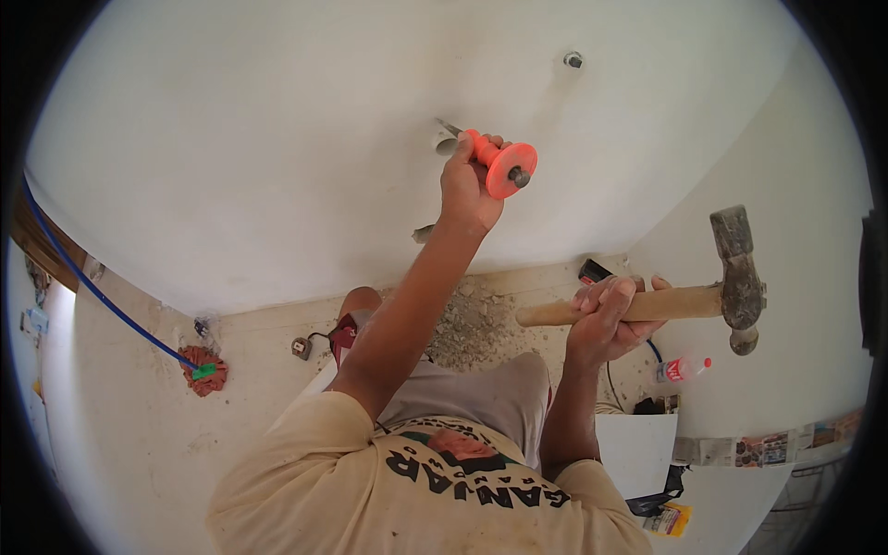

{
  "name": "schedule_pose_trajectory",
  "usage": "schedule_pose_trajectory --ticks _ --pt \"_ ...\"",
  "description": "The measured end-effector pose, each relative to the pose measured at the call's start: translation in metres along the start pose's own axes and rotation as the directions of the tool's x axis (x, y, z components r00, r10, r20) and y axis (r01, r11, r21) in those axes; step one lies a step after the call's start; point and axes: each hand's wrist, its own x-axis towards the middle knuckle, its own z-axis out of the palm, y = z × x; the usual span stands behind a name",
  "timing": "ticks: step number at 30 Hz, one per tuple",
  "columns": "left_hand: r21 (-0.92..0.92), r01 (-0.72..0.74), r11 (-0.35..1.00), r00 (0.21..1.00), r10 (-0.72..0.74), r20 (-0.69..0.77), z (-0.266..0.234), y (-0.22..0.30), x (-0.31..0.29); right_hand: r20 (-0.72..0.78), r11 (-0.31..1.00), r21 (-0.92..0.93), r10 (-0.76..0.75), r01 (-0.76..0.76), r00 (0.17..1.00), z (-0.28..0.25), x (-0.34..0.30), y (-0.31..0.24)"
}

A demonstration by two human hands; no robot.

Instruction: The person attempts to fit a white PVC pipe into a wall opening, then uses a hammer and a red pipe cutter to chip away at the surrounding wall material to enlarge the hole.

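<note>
Pipe stub [446,142] in the wall [277,139] could crack, we judge, should our left hand [470,189], fingers wrapped round the chisel [485,150] just beside it, let that slip. Our right hand [604,320] grips the hammer [686,303], fingers curled; a glancing blow could bruise knuckles. We count one stub there, one chisel, one hammer.

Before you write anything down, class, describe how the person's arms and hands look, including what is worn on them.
Both the left hand and the right hand are bare, with no gloves. No watch or bracelet shows. The forearms are uncovered, below the short, loose beige sleeves of a T-shirt with dark lettering and a printed picture on its front.
</note>
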Motion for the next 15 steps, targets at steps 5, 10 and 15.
schedule_pose_trajectory --ticks 5,10,15 --pt "-0.032 -0.016 0.999 0.999 0.015 -0.031 0.017 -0.004 0.004 0.207 0.872 -0.489 0.148 -0.029 0.967 0.01 -0.013 0.08" --pt "0.002 -0.013 1.0 0.998 0.013 -0.06 0.012 0.006 -0.004 0.082 0.893 -0.243 0.408 -0.378 0.91 0.018 0.014 0.025" --pt "-0.028 -0.057 0.998 0.992 0.053 -0.11 0.023 0.002 0.004 -0.14 1.0 -0.009 0.011 -0.013 0.99 0.026 0.032 -0.014"
